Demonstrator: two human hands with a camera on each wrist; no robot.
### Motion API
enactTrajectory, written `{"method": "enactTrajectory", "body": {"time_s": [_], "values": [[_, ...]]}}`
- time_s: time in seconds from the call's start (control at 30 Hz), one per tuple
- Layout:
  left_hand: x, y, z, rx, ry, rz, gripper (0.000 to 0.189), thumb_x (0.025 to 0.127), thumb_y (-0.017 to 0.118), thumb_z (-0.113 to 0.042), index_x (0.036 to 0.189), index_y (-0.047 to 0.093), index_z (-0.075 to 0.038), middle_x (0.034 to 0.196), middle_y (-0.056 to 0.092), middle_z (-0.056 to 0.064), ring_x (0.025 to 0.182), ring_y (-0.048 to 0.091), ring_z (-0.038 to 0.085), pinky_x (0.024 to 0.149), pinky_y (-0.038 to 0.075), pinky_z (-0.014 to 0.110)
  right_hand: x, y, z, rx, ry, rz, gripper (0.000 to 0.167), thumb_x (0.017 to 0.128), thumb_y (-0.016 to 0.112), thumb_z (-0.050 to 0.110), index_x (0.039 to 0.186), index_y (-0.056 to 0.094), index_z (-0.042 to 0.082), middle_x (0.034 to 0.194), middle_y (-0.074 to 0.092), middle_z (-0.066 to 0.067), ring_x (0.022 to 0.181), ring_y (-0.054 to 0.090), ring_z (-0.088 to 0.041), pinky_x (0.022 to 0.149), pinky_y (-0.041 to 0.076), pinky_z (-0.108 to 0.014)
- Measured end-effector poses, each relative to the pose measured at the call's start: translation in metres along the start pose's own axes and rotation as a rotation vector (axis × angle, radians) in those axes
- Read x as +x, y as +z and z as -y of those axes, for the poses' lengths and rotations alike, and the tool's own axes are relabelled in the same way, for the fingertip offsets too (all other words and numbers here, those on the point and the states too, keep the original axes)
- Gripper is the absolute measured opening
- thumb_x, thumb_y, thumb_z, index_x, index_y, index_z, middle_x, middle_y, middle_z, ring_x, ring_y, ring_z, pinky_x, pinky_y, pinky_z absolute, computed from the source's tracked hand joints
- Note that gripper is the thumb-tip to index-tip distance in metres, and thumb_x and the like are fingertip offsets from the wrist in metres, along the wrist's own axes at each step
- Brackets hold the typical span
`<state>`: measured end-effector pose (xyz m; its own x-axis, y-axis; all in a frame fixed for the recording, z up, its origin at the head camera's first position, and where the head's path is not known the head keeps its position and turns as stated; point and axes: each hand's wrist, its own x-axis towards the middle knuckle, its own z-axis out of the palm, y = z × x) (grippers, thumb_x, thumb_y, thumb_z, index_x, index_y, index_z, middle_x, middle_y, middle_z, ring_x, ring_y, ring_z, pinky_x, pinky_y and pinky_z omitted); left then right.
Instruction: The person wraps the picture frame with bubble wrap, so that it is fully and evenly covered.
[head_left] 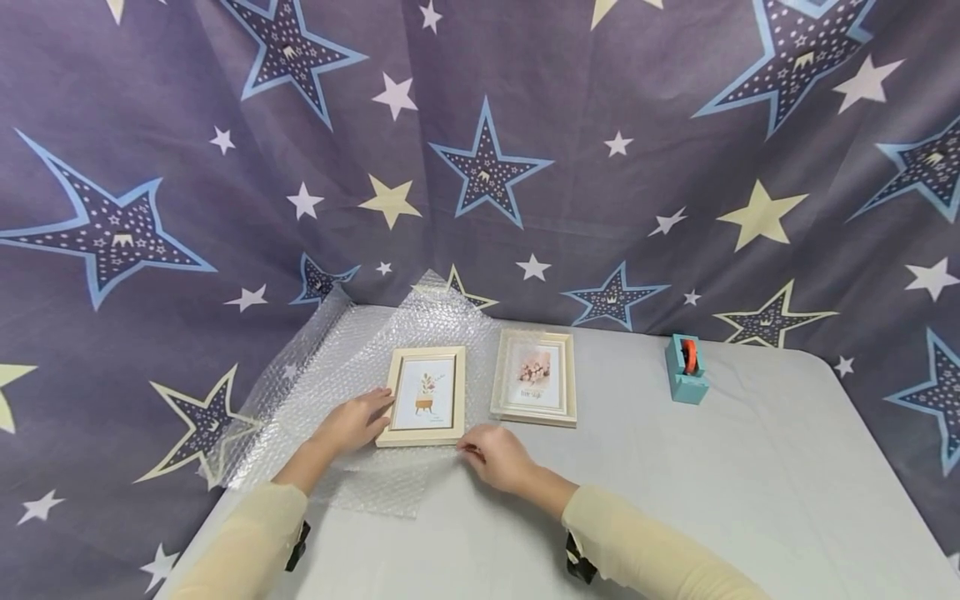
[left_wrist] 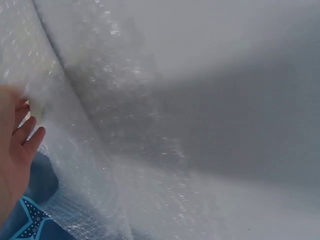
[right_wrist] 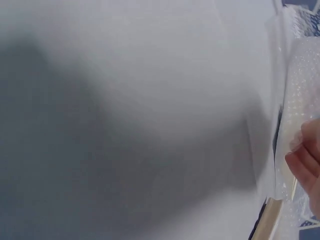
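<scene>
A cream picture frame (head_left: 424,393) with a plant print lies face up on a sheet of bubble wrap (head_left: 375,354). My left hand (head_left: 356,423) rests against the frame's left side, fingers extended. At the frame's lower right corner, my right hand (head_left: 501,458) pinches the wrap's edge between thumb and fingers. In the right wrist view, that hand (right_wrist: 307,160) has clear bubble wrap (right_wrist: 302,80) at its fingertips. The left wrist view has the left hand (left_wrist: 22,145) beside the raised wrap (left_wrist: 80,165), with the frame mostly hidden.
A second picture frame (head_left: 566,375) with a flower print lies to the right, its left part under the wrap. Farther right, a teal tape dispenser (head_left: 686,385) with an orange roll stands on the white table (head_left: 675,467). A star-patterned curtain (head_left: 525,250) hangs behind.
</scene>
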<state>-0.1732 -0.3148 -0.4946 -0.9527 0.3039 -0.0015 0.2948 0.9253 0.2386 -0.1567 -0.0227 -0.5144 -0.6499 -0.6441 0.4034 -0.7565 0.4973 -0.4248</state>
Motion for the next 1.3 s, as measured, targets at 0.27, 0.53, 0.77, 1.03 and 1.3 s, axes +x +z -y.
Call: {"method": "enactTrajectory", "body": {"time_s": [0.27, 0.53, 0.77, 1.03, 1.3], "values": [[0.011, -0.015, 0.000, -0.174, -0.097, 0.092, 0.041, 0.099, 0.049, -0.027, 0.129, 0.059, 0.000, 0.138, 0.055, 0.019, 0.130, 0.050, 0.041, 0.112, 0.038, 0.055, 0.011, 0.006, -0.008, 0.305, 0.285, -0.062, 0.003, 0.084, 0.070, 0.003, 0.085, 0.072, 0.002, 0.078, 0.074, -0.008, 0.067, 0.067, -0.012, 0.061, 0.054, -0.012], [0.017, -0.022, 0.004, -0.330, -0.178, 0.088, 0.045, 0.103, 0.039, -0.031, 0.122, 0.063, 0.002, 0.128, 0.062, 0.022, 0.125, 0.054, 0.041, 0.109, 0.042, 0.053, 0.017, 0.008, -0.007, 0.360, 0.436, -0.130, 0.005, 0.079, 0.069, -0.002, 0.081, 0.073, 0.000, 0.073, 0.072, -0.010, 0.063, 0.064, -0.010, 0.056, 0.050, -0.010], [0.015, -0.022, 0.005, -0.403, -0.239, 0.088, 0.061, 0.099, 0.042, -0.051, 0.129, 0.059, -0.001, 0.135, 0.058, 0.021, 0.130, 0.050, 0.041, 0.112, 0.039, 0.053, 0.022, 0.011, -0.006, 0.324, 0.513, -0.161, 0.005, 0.077, 0.069, 0.000, 0.075, 0.073, 0.002, 0.067, 0.071, -0.008, 0.056, 0.056, -0.002, 0.052, 0.046, -0.010], [0.012, -0.017, 0.005, -0.355, -0.196, 0.083, 0.066, 0.093, 0.053, -0.053, 0.134, 0.055, -0.001, 0.137, 0.055, 0.022, 0.131, 0.048, 0.043, 0.112, 0.038, 0.055, 0.025, 0.012, -0.008, 0.328, 0.573, -0.162, 0.004, 0.078, 0.069, 0.002, 0.075, 0.072, 0.000, 0.066, 0.070, -0.009, 0.054, 0.054, -0.002, 0.049, 0.045, -0.011], [0.007, -0.005, 0.007, -0.196, -0.053, -0.016, 0.081, 0.071, 0.080, -0.047, 0.129, 0.057, 0.004, 0.129, 0.061, 0.025, 0.122, 0.056, 0.042, 0.107, 0.044, 0.052, 0.026, 0.014, -0.009, 0.362, 0.635, -0.168, 0.004, 0.077, 0.071, 0.003, 0.076, 0.072, -0.001, 0.067, 0.071, -0.010, 0.054, 0.054, -0.002, 0.050, 0.046, -0.012]]}}
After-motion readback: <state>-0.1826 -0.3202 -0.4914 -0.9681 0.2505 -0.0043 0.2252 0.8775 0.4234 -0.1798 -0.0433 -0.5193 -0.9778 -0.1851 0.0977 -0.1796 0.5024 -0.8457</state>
